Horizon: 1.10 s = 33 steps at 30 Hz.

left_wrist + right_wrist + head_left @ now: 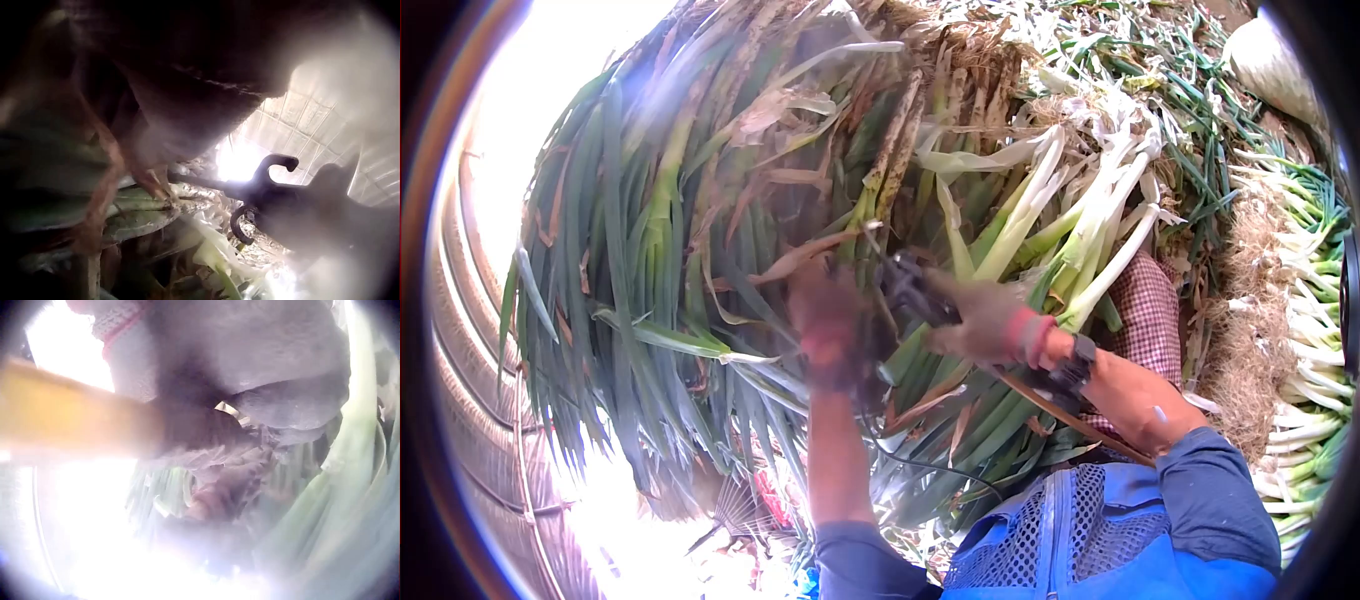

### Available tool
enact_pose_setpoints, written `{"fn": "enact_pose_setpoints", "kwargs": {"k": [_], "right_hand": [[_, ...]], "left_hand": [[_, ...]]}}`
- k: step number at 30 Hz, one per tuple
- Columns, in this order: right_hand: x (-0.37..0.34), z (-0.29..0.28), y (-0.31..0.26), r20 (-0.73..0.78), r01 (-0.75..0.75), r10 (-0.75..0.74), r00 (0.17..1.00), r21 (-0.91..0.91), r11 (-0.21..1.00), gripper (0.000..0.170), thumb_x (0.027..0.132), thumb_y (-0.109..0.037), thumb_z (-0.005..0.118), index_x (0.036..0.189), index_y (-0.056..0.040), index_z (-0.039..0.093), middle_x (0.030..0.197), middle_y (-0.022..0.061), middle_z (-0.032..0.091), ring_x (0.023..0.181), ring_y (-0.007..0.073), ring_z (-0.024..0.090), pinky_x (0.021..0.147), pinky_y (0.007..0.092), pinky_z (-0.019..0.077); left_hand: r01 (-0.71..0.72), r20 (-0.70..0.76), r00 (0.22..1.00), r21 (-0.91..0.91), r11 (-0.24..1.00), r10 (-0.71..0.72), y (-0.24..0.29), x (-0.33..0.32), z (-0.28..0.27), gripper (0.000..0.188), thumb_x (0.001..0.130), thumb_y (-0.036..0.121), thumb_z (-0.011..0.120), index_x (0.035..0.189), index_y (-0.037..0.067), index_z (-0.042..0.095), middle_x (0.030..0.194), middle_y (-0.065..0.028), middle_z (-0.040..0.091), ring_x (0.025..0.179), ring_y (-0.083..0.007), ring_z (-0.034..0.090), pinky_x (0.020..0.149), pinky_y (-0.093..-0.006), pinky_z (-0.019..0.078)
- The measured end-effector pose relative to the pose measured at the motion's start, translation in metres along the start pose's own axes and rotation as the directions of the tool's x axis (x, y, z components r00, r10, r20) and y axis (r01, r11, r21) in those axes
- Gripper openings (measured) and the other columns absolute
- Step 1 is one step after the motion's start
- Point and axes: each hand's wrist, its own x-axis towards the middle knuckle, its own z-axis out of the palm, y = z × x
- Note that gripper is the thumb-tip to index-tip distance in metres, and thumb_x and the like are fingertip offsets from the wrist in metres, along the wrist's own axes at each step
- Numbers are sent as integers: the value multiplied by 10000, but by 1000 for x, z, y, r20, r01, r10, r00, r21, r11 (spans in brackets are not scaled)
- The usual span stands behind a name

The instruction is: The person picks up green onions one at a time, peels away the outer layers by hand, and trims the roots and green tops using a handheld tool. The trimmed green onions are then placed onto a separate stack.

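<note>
Leeks (650, 220) lie heaped in front of both hands, the bulk of the pile ahead and to the left, with their long axis slanting from earth-stained stems at the top of the head view down to dark green leaves that hang toward the lower left. The left hand (825, 315) is the nearer to this heap: gloved and blurred, it is in among the leaves, just below a soiled stalk (892, 165) that points up and slightly right. Whether its fingers grasp a stalk cannot be told; the left wrist view shows only dark glove close above a leek stem. Beside it, the right hand (980, 318) has its gloved fingers wrapped around a dark tool (910, 285), whose narrow front end points toward the left hand and the stems between them. Up and right of the right hand lies a bunch of white-stemmed leeks (1115, 190), white ends to the upper right, leaves running back down toward the person. Farther right stretches a row of pale leeks (1305, 390), their dry roots facing inward. As for containers, a pale rounded bundle (1275, 70) at the top right may be a sack; its contents are hidden.
</note>
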Motion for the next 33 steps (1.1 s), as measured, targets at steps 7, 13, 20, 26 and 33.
{"fn": "enact_pose_setpoints", "kwargs": {"k": [7, 13, 20, 26, 33], "right_hand": [[31, -34, -14, -147, -63, 83, 986, 138, 988, 729, 889, -292, 814, 1526, -54, 550, 955, 161, 781, 695, 272, 755, 655, 398, 600], [71, -72, -9, -203, -117, 132, 970, 83, 990, 530, 915, -270, 800, 1366, -44, 639, 842, 82, 701, 644, 182, 686, 606, 370, 560], [71, -88, 9, -206, -35, 35, 978, 5, 999, 453, 912, -259, 784, 1278, -29, 648, 941, 129, 741, 833, 229, 741, 798, 411, 587], [-5, -46, 13, -81, 28, -24, 996, 46, 999, 584, 942, -272, 783, 1451, -61, 587, 968, 151, 753, 853, 266, 752, 850, 436, 584], [62, -86, -9, -183, -121, 125, 975, 33, 992, 604, 910, -270, 785, 1435, -43, 590, 994, 154, 748, 846, 257, 751, 810, 429, 594]], "left_hand": [[-262, -97, 946, 331, 907, 309, -20, 28, 35, 495, 932, 488, 751, 1257, 116, 787, 1171, -163, 803, 1096, -409, 750, 964, -496, 577], [-187, 90, 982, 297, 936, 167, 9, 28, 22, 554, 930, 480, 755, 1331, 99, 751, 1192, -173, 798, 1125, -398, 747, 990, -485, 571], [-45, 249, 968, 55, 997, 30, 39, 19, -10, 513, 881, 402, 792, 1250, 46, 783, 1141, -199, 804, 1084, -385, 765, 951, -478, 578], [-331, 177, 932, 70, 941, 315, -2, 12, -14, 506, 834, 384, 807, 1178, 13, 801, 1014, -191, 818, 955, -338, 801, 865, -421, 590], [-55, 157, 986, 30, 998, 50, -12, 6, -6, 427, 851, 314, 794, 1151, 10, 812, 963, -148, 823, 871, -288, 793, 842, -390, 585]]}}
